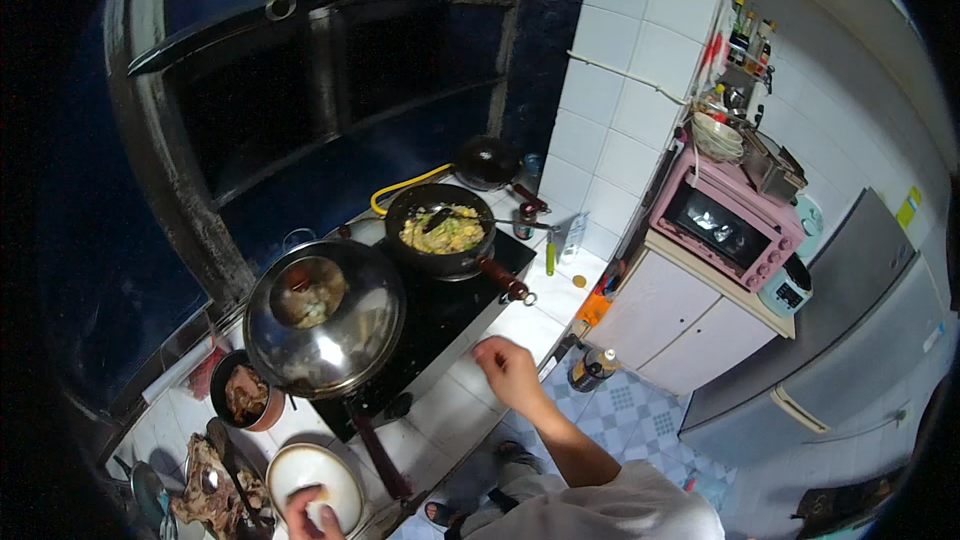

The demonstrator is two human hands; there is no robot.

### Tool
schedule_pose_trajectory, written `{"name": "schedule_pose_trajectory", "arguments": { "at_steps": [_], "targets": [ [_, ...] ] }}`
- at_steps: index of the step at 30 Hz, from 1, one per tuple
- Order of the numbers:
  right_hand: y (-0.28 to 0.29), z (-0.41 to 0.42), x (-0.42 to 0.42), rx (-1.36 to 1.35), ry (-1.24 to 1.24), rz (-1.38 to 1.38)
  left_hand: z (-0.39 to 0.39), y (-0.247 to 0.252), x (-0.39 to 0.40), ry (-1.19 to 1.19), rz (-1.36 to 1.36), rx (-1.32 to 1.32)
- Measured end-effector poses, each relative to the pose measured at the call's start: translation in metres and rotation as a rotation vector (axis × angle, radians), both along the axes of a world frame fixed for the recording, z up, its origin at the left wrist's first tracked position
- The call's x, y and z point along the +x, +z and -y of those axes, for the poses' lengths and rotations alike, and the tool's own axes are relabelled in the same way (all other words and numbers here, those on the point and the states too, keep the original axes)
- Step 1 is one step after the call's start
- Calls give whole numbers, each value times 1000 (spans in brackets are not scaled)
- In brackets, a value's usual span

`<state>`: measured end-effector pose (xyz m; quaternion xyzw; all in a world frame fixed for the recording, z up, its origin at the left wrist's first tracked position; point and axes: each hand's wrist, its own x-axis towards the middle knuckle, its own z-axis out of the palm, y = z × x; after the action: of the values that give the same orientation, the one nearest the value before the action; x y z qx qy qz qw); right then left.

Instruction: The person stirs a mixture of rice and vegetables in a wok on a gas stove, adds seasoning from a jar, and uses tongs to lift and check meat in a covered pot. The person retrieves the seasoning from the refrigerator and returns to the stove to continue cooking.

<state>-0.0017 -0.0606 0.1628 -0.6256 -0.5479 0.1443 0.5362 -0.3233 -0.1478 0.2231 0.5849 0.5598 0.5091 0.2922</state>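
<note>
My left hand is at the bottom edge, over a white plate, with thumb and fingers round something small and pale that I cannot name. My right hand hangs above the tiled counter edge in front of the stove, its fingers curled; whether it holds anything is hidden. Behind it, a wok holds fried rice with egg and greens, with a dark spatula resting in it. To the left, a larger pan stands under a domed metal lid with a glass window.
Left of the plate lie large cooked bones and a dark ladle or spoon; a pot of meat stands behind. Pan handles jut over the counter. A small wok sits at the back. A bottle stands on the floor.
</note>
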Motion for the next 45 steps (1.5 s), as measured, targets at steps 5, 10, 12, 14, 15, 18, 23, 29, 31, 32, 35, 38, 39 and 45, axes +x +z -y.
{"name": "schedule_pose_trajectory", "arguments": {
  "at_steps": [5,10,12,14,15,18,23,29,31,32,35,38,39,45],
  "targets": [
    [-31,-22,122,133,-376,-178,16,29,96,-413,246,-7],
    [-109,-77,309,163,-634,-175,15,24,191,-196,265,-165],
    [-148,-97,423,194,-880,-49,5,20,238,-248,233,-161],
    [-145,-112,486,31,-939,-113,2,23,279,-245,263,-316],
    [-133,-115,497,-87,-916,-167,1,24,299,-266,218,-212],
    [-136,-133,557,-188,-1099,-39,-8,39,356,-319,186,-244],
    [-186,-148,627,-204,-746,43,-25,42,408,-361,6,-200],
    [-188,-105,606,-46,-827,200,-37,35,434,-412,-32,-226],
    [-144,-79,573,-22,-853,209,-39,23,438,-313,-146,-250],
    [-184,-69,622,-66,-872,192,-50,29,447,-358,-92,-403],
    [-108,-28,548,-16,-608,87,-57,-2,449,-503,-77,-227],
    [-71,3,458,-188,-274,398,-81,0,474,-550,-69,-56],
    [-62,9,424,-106,22,500,-80,5,476,-491,-121,-4],
    [-8,9,293,88,443,531,-70,10,445,-295,-250,214]
  ]
}}
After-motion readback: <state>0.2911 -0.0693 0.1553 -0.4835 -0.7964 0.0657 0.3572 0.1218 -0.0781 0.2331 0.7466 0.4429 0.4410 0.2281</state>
